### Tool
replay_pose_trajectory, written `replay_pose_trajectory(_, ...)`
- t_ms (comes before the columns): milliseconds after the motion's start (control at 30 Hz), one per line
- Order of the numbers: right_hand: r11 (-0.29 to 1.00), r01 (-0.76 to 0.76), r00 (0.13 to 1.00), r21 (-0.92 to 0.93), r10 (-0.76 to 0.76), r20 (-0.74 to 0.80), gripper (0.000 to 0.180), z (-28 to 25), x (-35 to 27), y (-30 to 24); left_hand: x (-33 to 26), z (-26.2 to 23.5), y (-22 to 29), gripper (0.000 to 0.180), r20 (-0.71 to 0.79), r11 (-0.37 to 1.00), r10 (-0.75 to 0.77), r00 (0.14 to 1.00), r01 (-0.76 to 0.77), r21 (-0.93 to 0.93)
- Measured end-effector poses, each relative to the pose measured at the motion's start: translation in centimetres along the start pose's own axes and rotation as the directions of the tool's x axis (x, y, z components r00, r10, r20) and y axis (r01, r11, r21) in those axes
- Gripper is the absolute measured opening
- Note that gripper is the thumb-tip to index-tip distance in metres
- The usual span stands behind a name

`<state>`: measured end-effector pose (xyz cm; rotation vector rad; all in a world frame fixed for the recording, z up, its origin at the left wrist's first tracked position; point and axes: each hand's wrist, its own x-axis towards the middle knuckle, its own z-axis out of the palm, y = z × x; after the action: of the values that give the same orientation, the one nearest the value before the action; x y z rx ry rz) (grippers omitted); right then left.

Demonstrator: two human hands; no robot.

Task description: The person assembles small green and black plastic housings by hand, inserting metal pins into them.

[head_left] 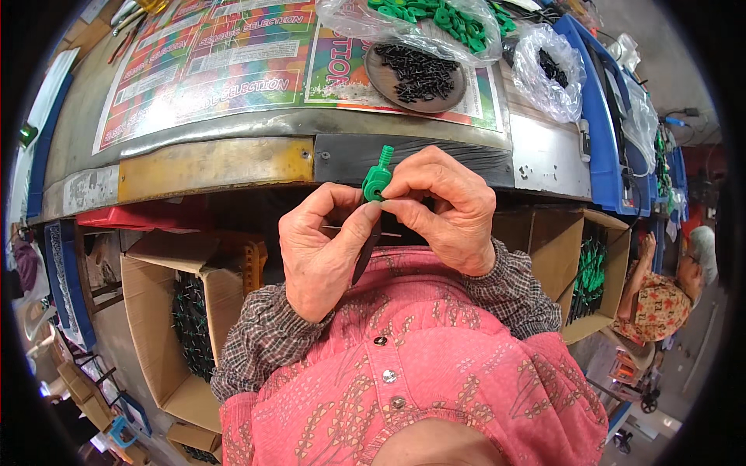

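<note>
Big work table (233,167) up top, with a worn metal edge and a bright poster sheet (210,54) spread over it. Open cardboard boxes down low: left box (167,311) full of dark bits, right box (590,272) with green bits inside. Blue tray (602,132) at the table's right side. Another person (660,299) sitting far off to the right, not part of this.

On the table, well away from the hands: a clear bag of green pieces (435,19), a round dark dish (416,78) piled with little black pieces, and a second clear bag of black pieces (548,70).

Close to the chest, both hands together. Left hand (322,248) curled shut, thumb and first finger pinching a thin dark stick (365,248) that points down and a bit left. Right hand (447,210) curled shut too, fingertips squeezed tight round the small green plastic piece (377,180). Green piece held just below the table edge, ridged top poking up past the fingers. Stick's top end right under the green piece, touching or nearly so; hard to tell which, with fingers in the way.

Could slip: tiny green piece, only fingertips on it, nothing beneath but lap and floor. Could bend or snap the thin stick too, if pushed in crooked. Could jab a thumb, sitting so near the joint.
</note>
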<state>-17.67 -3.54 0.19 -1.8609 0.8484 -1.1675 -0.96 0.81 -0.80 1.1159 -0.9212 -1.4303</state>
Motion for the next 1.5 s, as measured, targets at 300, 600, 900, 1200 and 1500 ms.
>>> replay_pose_trajectory(300,0.998,0.042,0.999,-0.038,-0.043,-0.026,0.016,0.2,0.0,0.1,-0.1,0.3,0.0,0.009,-0.02,0.983,0.094,0.995,-0.089,0.158)
replay_pose_trajectory(600,0.99,-0.084,0.993,0.115,0.093,-0.071,0.012,1.1,-0.4,0.7,0.1,0.3,-1.1,0.008,-0.058,0.933,0.247,0.967,-0.221,0.285)
replay_pose_trajectory(900,0.988,-0.094,0.991,0.126,0.105,-0.082,0.011,1.6,-0.5,1.1,0.3,0.1,-1.7,0.006,-0.039,0.849,0.383,0.923,-0.335,0.408)
replay_pose_trajectory(1200,0.915,-0.237,0.965,0.325,0.262,-0.034,0.009,1.5,-0.2,0.3,0.2,0.1,-1.4,0.006,-0.057,0.888,0.324,0.944,-0.282,0.363)
replay_pose_trajectory(1500,0.995,-0.062,0.996,0.077,0.067,-0.059,0.01,1.5,-0.1,0.5,0.6,0.3,-1.5,0.009,-0.071,0.819,0.444,0.893,-0.372,0.437)
